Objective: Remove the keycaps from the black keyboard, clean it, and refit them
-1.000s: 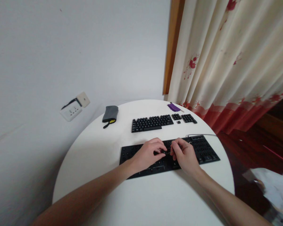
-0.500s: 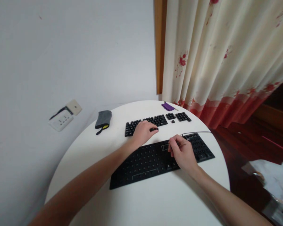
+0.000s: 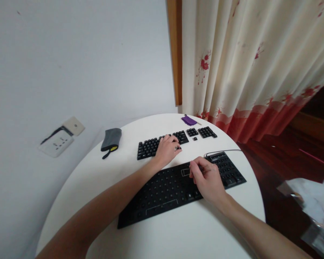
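Observation:
My left hand [image 3: 166,150] is at the front edge of the laid-out black keycaps [image 3: 148,148], its thumb and a finger pinching a small black keycap [image 3: 178,148]. Its other fingers reach over the keycap rows and hide part of them. Over the black keyboard base [image 3: 162,190], which has its key posts bare across most of its width, my right hand [image 3: 207,178] is curled closed. Thin wire-like lines show near its knuckles, but what it holds is hidden. Two further keycap groups, a small block [image 3: 192,132] and a number-pad block [image 3: 207,132], lie to the right.
A single keycap [image 3: 195,138] lies apart. At the table's back are a purple cloth pouch [image 3: 189,120] and, leftward, a grey pouch [image 3: 111,139]. The keyboard's cable [image 3: 224,150] runs off right. White plastic bags [image 3: 310,201] are beyond the round table [image 3: 78,187].
My left hand has turned and spread its fingers over the keycap rows, still pinching the black keycap. My right hand stays curled over the base. The view has shifted slightly.

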Available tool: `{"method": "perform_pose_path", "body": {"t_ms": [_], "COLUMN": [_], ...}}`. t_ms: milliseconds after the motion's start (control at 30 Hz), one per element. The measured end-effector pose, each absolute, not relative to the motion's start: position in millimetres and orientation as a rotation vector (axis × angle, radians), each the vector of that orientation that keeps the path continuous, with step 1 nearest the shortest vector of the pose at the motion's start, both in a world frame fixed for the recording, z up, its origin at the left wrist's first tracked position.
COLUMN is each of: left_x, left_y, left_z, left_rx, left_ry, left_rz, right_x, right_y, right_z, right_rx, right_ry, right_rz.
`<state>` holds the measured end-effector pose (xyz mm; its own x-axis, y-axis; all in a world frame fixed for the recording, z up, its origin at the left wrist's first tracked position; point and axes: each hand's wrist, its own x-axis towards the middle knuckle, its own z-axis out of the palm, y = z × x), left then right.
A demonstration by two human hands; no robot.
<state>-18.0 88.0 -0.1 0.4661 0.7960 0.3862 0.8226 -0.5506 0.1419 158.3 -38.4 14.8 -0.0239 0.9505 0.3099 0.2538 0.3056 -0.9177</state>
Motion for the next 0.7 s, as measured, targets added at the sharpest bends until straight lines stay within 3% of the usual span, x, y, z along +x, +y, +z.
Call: {"method": "perform_pose_path", "body": {"t_ms": [700], "left_x": [-18.9], "left_y": [81.7], "left_z": [-3.1], "left_rx": [-2.449], "left_ry": [-1.601], "left_rz": [-0.710], "right_x": [157.4], "right_y": [-39.5], "right_z": [11.8], "right_rx": [-1.154], "right_ry": [-1.589], "right_rz": [0.761]}}
